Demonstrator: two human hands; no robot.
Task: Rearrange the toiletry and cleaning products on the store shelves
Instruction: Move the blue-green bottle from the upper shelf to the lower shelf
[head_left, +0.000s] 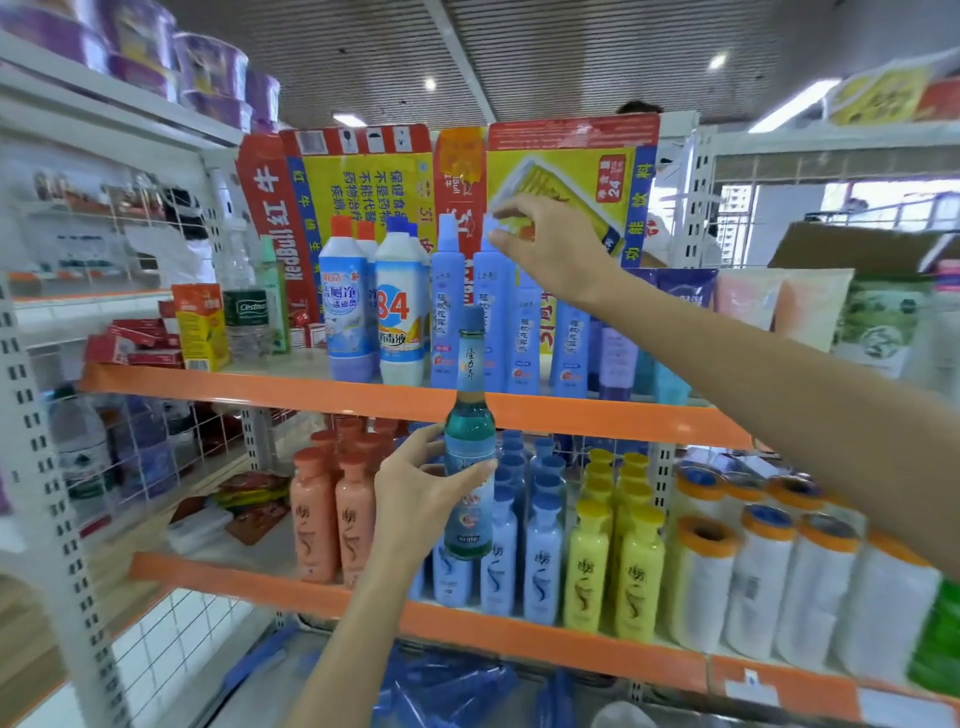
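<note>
Mid-rearrangement. Left hand (415, 499) closed around green bottle (470, 441), upright before upper shelf (260, 387). Right hand (545, 244) pinching blue bottle's cap (491, 228). Next, likely: clearing a gap, seating green bottle.

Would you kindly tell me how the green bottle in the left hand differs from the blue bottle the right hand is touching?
The green bottle is see-through with teal liquid; the blue bottle is opaque pale blue. The green bottle is held off the shelf in the left hand; the blue bottle stands on the upper shelf with the right hand at its top. Both are upright and have blue caps.
</note>
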